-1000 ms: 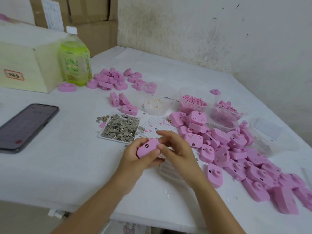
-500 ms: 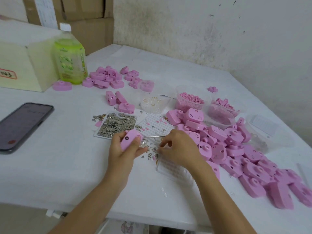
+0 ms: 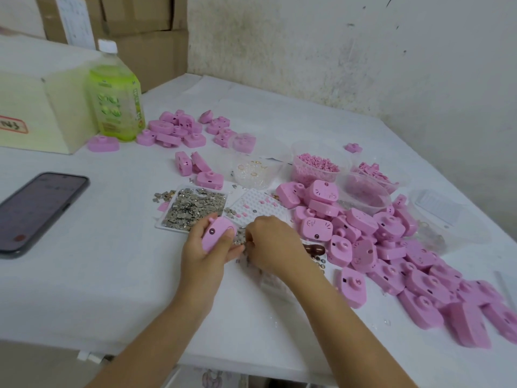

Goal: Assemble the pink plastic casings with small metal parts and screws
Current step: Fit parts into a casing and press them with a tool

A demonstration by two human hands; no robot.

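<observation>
My left grip point(image 3: 205, 254) grasps a pink casing point(image 3: 218, 233); I would hold it steady. The right grip point(image 3: 271, 242) is at the loose metal parts point(image 3: 240, 240); whether it pinches one, I cannot tell.

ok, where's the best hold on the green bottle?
Grip the bottle round its upper body, just under the shoulder, coming from the front. It stands upright; the box sits close on its left and pink casings crowd its base on the right, so higher up is freer.
</observation>
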